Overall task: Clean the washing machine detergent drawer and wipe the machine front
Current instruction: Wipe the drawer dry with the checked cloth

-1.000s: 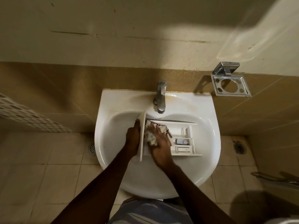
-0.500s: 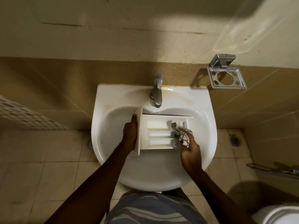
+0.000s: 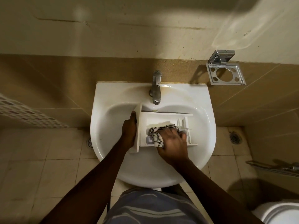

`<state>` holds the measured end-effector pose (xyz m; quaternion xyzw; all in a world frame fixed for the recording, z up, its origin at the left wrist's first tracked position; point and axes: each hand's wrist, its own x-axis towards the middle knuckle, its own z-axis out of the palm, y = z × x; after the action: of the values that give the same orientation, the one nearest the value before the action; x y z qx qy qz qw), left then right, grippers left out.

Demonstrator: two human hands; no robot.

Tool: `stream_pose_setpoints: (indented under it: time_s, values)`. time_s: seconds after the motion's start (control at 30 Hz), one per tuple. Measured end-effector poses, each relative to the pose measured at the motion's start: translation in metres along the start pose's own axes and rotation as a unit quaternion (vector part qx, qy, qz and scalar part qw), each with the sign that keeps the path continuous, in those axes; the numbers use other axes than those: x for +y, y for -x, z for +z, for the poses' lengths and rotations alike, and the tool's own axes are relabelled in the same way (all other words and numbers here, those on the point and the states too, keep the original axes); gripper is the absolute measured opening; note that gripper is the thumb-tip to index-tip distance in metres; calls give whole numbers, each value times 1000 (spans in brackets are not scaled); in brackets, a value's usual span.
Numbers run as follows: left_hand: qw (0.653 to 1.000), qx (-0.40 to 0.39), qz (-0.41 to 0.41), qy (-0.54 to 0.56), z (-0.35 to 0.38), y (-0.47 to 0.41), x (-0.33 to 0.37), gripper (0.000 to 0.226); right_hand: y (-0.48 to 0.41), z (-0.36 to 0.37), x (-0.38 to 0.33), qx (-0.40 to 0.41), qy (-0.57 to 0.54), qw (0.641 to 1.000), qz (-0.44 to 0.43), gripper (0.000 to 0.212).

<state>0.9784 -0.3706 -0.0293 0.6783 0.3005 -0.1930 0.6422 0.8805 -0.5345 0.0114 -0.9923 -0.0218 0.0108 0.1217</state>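
Under the fingers (image 3: 182, 136) of the right hand (image 3: 174, 145), the cloth (image 3: 157, 139) is showing white with a black check. The drawer (image 3: 160, 119) beneath them is showing plain white, like the sink (image 3: 113, 126) around it. Beyond the fingertips the tap (image 3: 156, 88) is gleaming silver against tan tiles (image 3: 80, 78).

A white ceramic wall-hung washbasin (image 3: 111, 131) carries everything here. A white plastic detergent drawer (image 3: 161, 118) lies in its bowl, open compartments facing up and its broad front panel at the left. A chrome pillar tap (image 3: 156, 88) stands on the brown-stained rear ledge, its spout pointing toward the drawer's far side.
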Motion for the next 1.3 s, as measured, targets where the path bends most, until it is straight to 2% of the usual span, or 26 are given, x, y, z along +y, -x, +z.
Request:
stream_pose_setpoints:
  time_s: [0.1,0.17,0.33,0.43,0.5,0.57,0.7,0.83,0.93,1.0,1.03,1.1,1.13,1.17,1.2,1.23,1.3]
  values:
    - [1000,-6,-4,1,-1,-1,-2,59,-2,-1,21,-11,78,996,43,39]
    - [1000,-5,-7,6,0,-1,-2,59,-8,-3,20,-35,106,991,76,44]
    - [1000,4,-5,14,1,0,-2,64,-17,-5,-39,-94,2,982,163,40]
    - [1000,9,-1,18,0,-1,-2,67,-12,4,-67,-65,-99,977,175,40]
    - [1000,11,4,11,0,-1,-1,61,-5,3,-55,-45,-146,978,142,43]
    - [1000,9,3,5,1,-1,0,56,-4,-1,-24,-47,-114,990,71,40]
    - [1000,16,6,4,2,0,-3,58,-12,-7,22,-56,-1,997,45,34]
    - [1000,22,15,9,4,2,-2,55,-17,-5,-8,-70,-34,985,155,46]
    - [1000,26,12,6,4,5,2,54,-24,-5,-37,-73,-123,972,187,39]
    - [1000,19,6,10,2,3,0,56,-31,-14,-39,-105,-253,934,230,32]
    - [1000,16,5,12,1,2,0,57,-35,-21,-33,-115,-343,892,273,29]
    - [1000,10,3,16,0,2,-1,59,-38,-37,-20,-99,-540,761,347,19]
    - [1000,7,2,19,0,2,-1,59,-36,-42,-14,-63,-610,704,359,16]
    - [1000,6,2,18,1,3,-1,58,-33,-42,-11,-15,-648,675,353,12]
    - [1000,9,3,17,1,4,0,56,-27,-40,-12,34,-652,683,327,10]
    - [1000,12,3,15,2,4,0,55,-17,-34,-14,75,-622,730,274,11]
    - [1000,17,4,15,2,4,0,54,7,-10,-21,88,-454,881,95,25]
